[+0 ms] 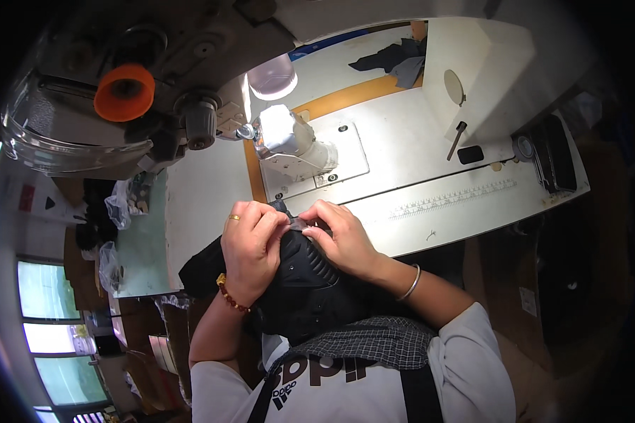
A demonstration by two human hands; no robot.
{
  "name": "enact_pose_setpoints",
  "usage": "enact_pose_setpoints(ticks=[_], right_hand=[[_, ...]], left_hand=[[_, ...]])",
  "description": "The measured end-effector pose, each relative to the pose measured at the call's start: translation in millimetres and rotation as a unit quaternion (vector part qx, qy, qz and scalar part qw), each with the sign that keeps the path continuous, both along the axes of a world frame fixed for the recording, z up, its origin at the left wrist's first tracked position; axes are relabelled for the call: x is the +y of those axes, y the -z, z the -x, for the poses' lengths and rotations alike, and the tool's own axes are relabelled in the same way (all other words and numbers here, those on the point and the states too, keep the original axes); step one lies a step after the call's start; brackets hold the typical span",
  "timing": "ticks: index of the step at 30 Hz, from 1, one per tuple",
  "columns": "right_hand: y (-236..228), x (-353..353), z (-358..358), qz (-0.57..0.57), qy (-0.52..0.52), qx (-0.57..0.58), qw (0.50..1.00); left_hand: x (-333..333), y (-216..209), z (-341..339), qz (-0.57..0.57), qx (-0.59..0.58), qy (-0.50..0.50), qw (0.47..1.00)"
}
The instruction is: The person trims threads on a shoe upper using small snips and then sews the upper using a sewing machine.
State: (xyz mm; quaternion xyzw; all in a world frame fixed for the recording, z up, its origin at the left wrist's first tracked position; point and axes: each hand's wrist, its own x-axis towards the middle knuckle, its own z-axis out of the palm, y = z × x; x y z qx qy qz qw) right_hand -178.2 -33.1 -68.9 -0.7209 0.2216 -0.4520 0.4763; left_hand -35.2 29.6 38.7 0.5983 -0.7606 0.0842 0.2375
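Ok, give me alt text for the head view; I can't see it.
The left hand and right hand pinch a small greyish piece at the top of a ribbed black item, by the edge of a white sewing-machine table. A ruler scale marks the table at right; an orange cup-shaped part shows upper left.

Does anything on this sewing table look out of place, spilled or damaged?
Two small things: a thread-like scrap lies loose near the close edge of the table, and a dark cloth lies crumpled at the far side. I notice no spill or damage.
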Motion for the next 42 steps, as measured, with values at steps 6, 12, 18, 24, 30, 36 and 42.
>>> enact_pose_setpoints(ticks=[6,12,18,24,30,36,42], right_hand=[[-1,-3,-3,-0.015,-0.018,-0.019,1.0],[19,-1,0,-0.279,-0.108,-0.094,0.949],[2,12,4,-0.212,-0.055,-0.031,0.975],[-5,24,9,-0.127,-0.046,-0.04,0.99],[-8,18,9,-0.009,0.013,-0.018,1.0],[-15,7,-6,0.009,0.021,-0.068,0.997],[-19,2,-13,0.116,0.069,-0.05,0.99]], left_hand=[[0,0,-2,-0.019,0.002,-0.007,1.0],[7,11,-25,0.084,0.2,-0.131,0.967],[6,21,-31,-0.025,0.39,-0.159,0.907],[6,12,-41,-0.214,0.349,-0.103,0.907],[3,20,-49,-0.288,0.566,-0.064,0.77],[0,16,-41,-0.287,0.573,-0.078,0.764],[0,17,-40,-0.268,0.538,-0.069,0.796]])
